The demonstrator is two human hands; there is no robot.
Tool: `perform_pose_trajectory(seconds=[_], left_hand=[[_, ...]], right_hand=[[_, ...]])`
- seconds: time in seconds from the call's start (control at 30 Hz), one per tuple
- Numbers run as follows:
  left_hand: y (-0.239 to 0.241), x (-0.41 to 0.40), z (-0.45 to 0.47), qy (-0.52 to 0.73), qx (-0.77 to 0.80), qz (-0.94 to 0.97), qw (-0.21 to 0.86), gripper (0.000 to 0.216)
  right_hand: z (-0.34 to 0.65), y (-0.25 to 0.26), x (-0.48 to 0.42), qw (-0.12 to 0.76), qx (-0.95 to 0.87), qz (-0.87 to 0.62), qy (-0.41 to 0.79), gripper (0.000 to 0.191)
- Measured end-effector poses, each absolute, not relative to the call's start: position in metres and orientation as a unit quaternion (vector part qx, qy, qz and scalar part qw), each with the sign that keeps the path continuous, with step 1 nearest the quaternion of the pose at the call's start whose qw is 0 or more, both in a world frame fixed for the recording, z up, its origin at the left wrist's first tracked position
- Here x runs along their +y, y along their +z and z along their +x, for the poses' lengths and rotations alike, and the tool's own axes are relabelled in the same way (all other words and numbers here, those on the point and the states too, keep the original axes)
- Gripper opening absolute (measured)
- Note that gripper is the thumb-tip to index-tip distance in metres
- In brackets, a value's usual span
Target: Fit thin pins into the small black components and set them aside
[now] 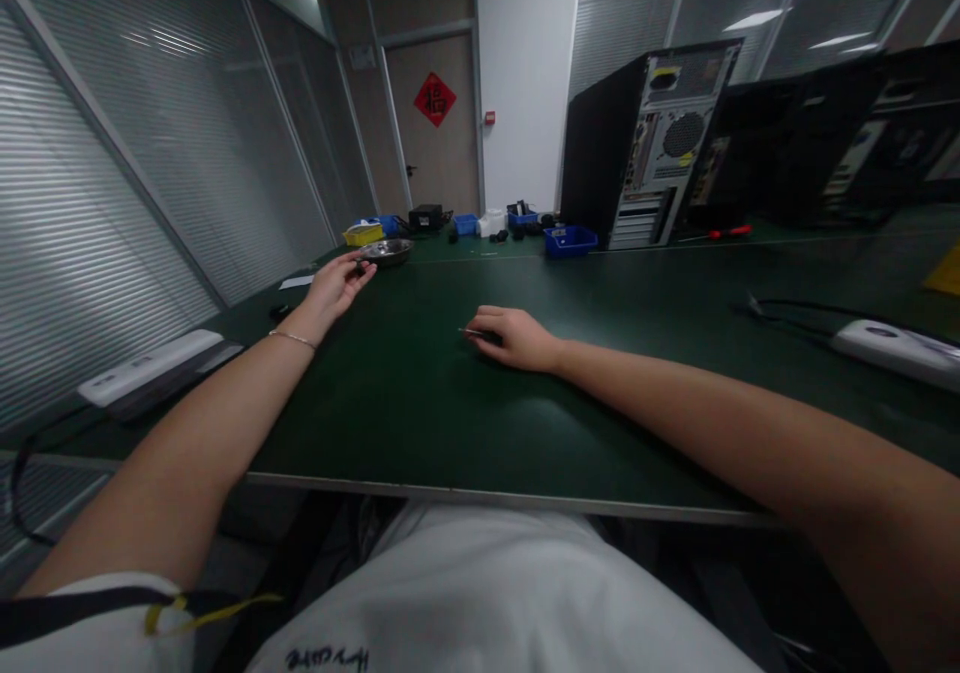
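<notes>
My left hand point(337, 285) is at the near left rim of a round metal dish point(396, 251), its fingers bent together around a small dark thing point(360, 269) whose kind I cannot make out. Contents of the dish are too small to name. My right hand point(517, 339) rests on the green tabletop point(420, 393), closed around a slim tool point(491, 337) with a dark handle. A thin metal tip of that tool points left past the fingertips. Most of its handle is hidden in the palm.
Beyond the dish are a yellow bin point(364, 235), a black box point(426, 217) and a blue bin point(570, 242). A computer tower point(645, 148) stands at the back right. White corded devices lie left point(150, 365) and right point(896, 348). A red-handled tool point(729, 232) lies far right.
</notes>
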State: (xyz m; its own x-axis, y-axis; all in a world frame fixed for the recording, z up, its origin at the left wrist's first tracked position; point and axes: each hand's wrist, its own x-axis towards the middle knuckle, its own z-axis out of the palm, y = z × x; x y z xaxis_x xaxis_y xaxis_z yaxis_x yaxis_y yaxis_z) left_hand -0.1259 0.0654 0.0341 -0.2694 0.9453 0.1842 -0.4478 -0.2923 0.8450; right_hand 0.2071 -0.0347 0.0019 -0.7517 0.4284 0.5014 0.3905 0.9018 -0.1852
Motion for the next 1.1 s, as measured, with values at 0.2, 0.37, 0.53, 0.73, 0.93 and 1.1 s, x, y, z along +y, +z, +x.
perform_pose_trajectory(seconds=[0.2, 0.37, 0.53, 0.73, 0.93, 1.1], left_hand=[[0.035, 0.070, -0.172, 0.798, 0.380, 0.300, 0.359, 0.020], [0.023, 0.056, -0.206, 0.828, 0.407, 0.250, 0.294, 0.021], [0.019, 0.052, -0.221, 0.828, 0.450, 0.201, 0.267, 0.027], [0.030, 0.044, -0.231, 0.821, 0.469, 0.198, 0.257, 0.023], [0.037, 0.037, -0.229, 0.829, 0.449, 0.214, 0.257, 0.023], [0.039, 0.034, -0.154, 0.759, 0.403, 0.346, 0.376, 0.018]], right_hand=[[0.205, 0.002, -0.034, 0.268, -0.941, -0.204, 0.041, 0.020], [0.204, 0.003, -0.034, 0.260, -0.946, -0.190, 0.048, 0.020], [0.203, 0.002, -0.032, 0.257, -0.949, -0.179, 0.045, 0.020], [0.202, -0.002, -0.028, 0.255, -0.949, -0.182, 0.043, 0.020], [0.202, -0.001, -0.029, 0.253, -0.949, -0.181, 0.046, 0.020], [0.202, -0.001, -0.027, 0.283, -0.936, -0.203, 0.051, 0.019]])
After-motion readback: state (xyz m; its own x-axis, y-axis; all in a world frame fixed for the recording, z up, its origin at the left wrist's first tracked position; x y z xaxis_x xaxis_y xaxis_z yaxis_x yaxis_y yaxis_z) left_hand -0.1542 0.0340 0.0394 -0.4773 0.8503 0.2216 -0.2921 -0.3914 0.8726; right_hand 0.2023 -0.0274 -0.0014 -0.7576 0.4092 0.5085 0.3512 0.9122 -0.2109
